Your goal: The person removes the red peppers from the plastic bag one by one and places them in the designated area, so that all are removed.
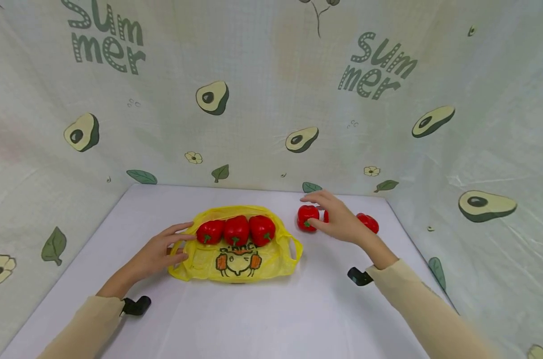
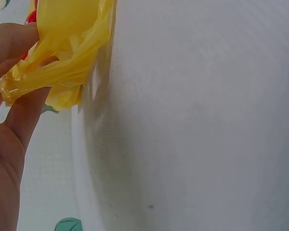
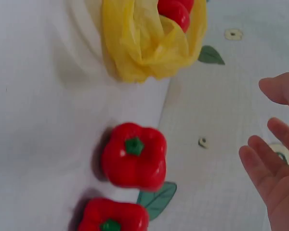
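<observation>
A yellow plastic bag [image 1: 278, 259] lies on the white table with a cartoon print facing up. Three red bell peppers [image 1: 236, 229] sit side by side in its mouth, green stems toward me. At the bag's left handle, my left hand [image 1: 152, 257] holds the thin plastic [image 2: 62, 79] between thumb and fingers. My right hand [image 1: 340, 219] hovers with spread fingers over the loose peppers, holding nothing. Nearest to it is a red bell pepper [image 1: 307, 215], standing apart from the hand in the right wrist view.
Another loose pepper [image 3: 113, 216] is mostly behind my right hand in the head view. One more pepper [image 1: 368, 223] lies to its right. A printed cloth [image 1: 253, 149] with avocados and leaves rises behind the white table [image 1: 253, 319] and along its sides.
</observation>
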### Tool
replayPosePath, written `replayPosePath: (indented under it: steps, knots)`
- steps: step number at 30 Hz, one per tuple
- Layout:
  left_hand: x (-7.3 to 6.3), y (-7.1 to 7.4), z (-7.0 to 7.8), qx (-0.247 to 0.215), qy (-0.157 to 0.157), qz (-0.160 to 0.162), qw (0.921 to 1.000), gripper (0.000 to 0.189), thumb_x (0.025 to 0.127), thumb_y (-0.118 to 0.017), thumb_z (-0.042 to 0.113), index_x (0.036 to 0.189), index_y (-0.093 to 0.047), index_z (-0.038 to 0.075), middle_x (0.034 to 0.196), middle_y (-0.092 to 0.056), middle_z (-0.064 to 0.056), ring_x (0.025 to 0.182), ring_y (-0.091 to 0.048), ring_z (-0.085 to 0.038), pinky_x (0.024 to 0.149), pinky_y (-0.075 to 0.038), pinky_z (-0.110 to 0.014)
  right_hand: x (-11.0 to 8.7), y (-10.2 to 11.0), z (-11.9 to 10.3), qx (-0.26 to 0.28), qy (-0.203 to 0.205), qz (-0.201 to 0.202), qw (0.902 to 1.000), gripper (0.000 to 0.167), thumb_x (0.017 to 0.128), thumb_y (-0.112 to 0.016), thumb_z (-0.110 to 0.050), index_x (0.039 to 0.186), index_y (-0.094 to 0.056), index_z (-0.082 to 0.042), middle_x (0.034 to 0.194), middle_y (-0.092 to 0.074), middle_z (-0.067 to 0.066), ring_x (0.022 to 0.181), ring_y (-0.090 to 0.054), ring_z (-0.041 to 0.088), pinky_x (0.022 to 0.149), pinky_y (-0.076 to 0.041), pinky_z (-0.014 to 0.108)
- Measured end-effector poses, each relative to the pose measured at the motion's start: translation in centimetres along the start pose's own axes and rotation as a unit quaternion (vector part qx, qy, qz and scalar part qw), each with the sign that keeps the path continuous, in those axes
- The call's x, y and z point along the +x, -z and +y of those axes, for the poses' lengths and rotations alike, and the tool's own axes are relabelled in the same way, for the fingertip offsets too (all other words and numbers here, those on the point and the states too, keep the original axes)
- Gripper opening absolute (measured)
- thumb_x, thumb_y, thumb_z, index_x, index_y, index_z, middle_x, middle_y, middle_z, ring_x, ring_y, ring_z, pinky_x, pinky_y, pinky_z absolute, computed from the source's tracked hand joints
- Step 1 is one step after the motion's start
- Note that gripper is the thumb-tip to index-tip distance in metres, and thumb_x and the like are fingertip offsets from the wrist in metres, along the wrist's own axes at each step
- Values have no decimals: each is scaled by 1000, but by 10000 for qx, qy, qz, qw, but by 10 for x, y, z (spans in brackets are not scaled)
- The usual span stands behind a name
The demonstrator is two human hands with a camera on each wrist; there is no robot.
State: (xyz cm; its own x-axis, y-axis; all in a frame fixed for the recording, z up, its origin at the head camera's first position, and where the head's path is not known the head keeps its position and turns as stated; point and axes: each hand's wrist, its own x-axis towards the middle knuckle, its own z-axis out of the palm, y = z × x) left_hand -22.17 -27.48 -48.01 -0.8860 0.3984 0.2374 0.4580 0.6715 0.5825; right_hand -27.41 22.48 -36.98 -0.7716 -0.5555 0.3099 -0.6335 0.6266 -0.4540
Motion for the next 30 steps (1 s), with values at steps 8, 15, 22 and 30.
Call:
replayPosePath:
  steps: [8, 15, 22, 30]
  knots:
    - [3, 0, -1, -44, 29, -67, 10000, 49, 91, -85, 10, 138, -71, 16, 165, -44, -11, 149, -42, -44, 107, -50, -60, 28, -46, -26, 498, 372, -579, 9964, 53, 94, -81, -6, 144, -64, -14, 147, -59, 5, 129, -59, 27, 102, -58, 43]
    - [1, -1, -2, -39, 27, -29, 10000, 50, 90, -85, 7, 137, -71, 14, 165, -45, -12, 148, -42, -46, 106, -50, -60, 44, -73, -25, 837, 294, -1066, 9903, 51, 96, -78, -5, 144, -62, -8, 146, -58, 9, 131, -60, 35, 102, -58, 49]
    - [1, -1, -2, -58, 91, -78, 9999, 50, 91, -84, 8, 138, -71, 15, 165, -44, -12, 149, -42, -45, 105, -53, -59, 50, -90, -16, 556, -45, -1233, 9908, 52, 96, -79, -10, 145, -64, -17, 147, -58, 5, 132, -59, 29, 107, -55, 44]
    - [1, 0, -4, 7, 30, -49, 10000, 49, 91, -84, 9, 138, -71, 16, 165, -44, -11, 149, -42, -44, 105, -52, -59, 57, -100, -16, 175, -181, -1393, 9899, 53, 96, -80, -12, 145, -65, -20, 146, -59, 5, 134, -55, 24, 113, -50, 45]
